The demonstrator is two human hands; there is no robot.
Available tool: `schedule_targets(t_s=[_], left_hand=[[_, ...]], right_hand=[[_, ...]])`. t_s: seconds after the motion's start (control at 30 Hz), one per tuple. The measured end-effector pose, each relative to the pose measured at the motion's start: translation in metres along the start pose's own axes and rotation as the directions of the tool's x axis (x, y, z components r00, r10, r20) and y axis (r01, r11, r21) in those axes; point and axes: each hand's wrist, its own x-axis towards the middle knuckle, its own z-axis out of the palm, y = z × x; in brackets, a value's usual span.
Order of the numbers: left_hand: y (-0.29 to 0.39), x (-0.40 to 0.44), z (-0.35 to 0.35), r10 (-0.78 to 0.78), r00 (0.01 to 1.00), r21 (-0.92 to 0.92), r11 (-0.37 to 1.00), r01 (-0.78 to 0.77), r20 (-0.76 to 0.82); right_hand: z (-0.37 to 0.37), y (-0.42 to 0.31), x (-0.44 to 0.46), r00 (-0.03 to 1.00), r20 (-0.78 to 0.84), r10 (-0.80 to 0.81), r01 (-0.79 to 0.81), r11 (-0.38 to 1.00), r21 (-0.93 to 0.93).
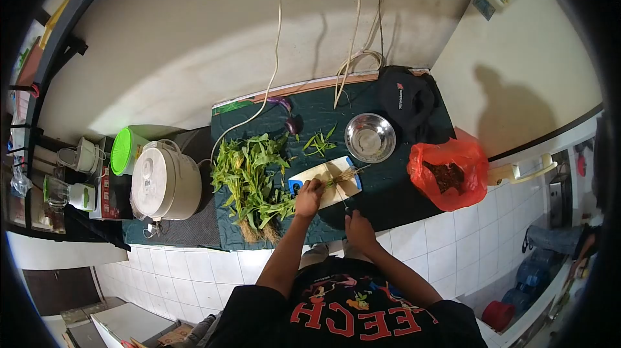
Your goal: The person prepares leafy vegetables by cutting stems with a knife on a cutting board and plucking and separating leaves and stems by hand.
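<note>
My left hand (309, 198) is closed around the stems of a bunch of leafy greens (284, 208), pressed on the white cutting board (317, 174) with blue ends. The root ends (344, 176) stick out past my fingers across the board. In my right hand (359, 229) is a knife (347, 207), its handle in my fist and its thin blade pointing at the board near the roots. A big pile of leafy greens (249, 167) lies to the left, roots toward me. A few cut leaves (319, 143) rest beyond the board.
Right of the board are a steel bowl (370, 138), a dark bag (406, 99) and a red plastic bag (448, 173) with brownish contents. Purple eggplants (293, 124) lie at the back. A white rice cooker (166, 180) stands left, and a cable (255, 115) crosses the table.
</note>
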Motion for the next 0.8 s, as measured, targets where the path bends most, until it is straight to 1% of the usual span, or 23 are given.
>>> schedule_targets(t_s=[0.1,0.17,0.3,0.4,0.5,0.57,0.6,0.67,0.7,0.73,0.77,0.8], left_hand=[[-0.001,0.002,0.001,-0.01,1.0,0.002,1.0,0.01,0.009],[-0.007,0.002,0.006,0.019,1.0,0.019,1.0,-0.019,0.014],[-0.007,0.003,0.005,0.025,0.999,0.005,1.0,-0.026,0.03],[-0.004,0.007,-0.002,0.024,0.999,-0.013,1.0,-0.023,0.042],[-0.001,0.007,-0.004,0.019,1.0,-0.051,0.999,-0.019,0.016],[0.0,0.005,-0.004,0.044,0.999,0.012,0.999,-0.045,0.003],[0.0,0.003,-0.005,0.053,0.999,0.015,0.998,-0.053,-0.003],[0.001,0.002,-0.008,-0.006,0.994,0.115,0.993,-0.006,0.107],[-0.006,0.0,-0.005,0.029,0.995,0.115,0.992,-0.041,0.1],[-0.011,0.001,-0.009,0.044,0.995,0.119,0.991,-0.055,0.091],[-0.017,-0.002,-0.012,0.007,0.992,0.131,0.991,-0.024,0.125],[-0.023,-0.007,-0.017,-0.034,0.986,0.145,0.989,0.011,0.163]], right_hand=[[0.008,-0.001,0.003,0.999,-0.044,-0.024,0.023,0.999,-0.035],[0.011,-0.005,0.005,0.998,0.019,0.053,-0.05,0.991,-0.125],[0.021,-0.003,0.008,0.991,0.09,0.095,-0.085,0.99,-0.115],[0.031,-0.001,0.013,0.989,0.061,0.134,-0.129,0.989,-0.076],[0.038,0.002,0.02,0.994,0.027,0.103,-0.102,0.994,-0.028],[0.042,-0.001,0.025,0.993,-0.024,0.116,-0.118,0.991,-0.069],[0.043,0.001,0.024,0.993,-0.035,0.113,-0.115,0.991,-0.067],[0.038,0.01,0.026,0.999,0.006,0.048,-0.048,0.997,-0.064],[0.032,0.012,0.027,0.999,-0.014,0.042,-0.043,0.997,-0.063],[0.027,0.013,0.028,0.999,0.023,0.038,-0.036,0.997,-0.067],[0.023,0.016,0.027,0.997,0.07,0.036,-0.031,0.997,-0.073],[0.014,0.015,0.02,0.997,0.069,0.036,-0.031,0.997,-0.071]])
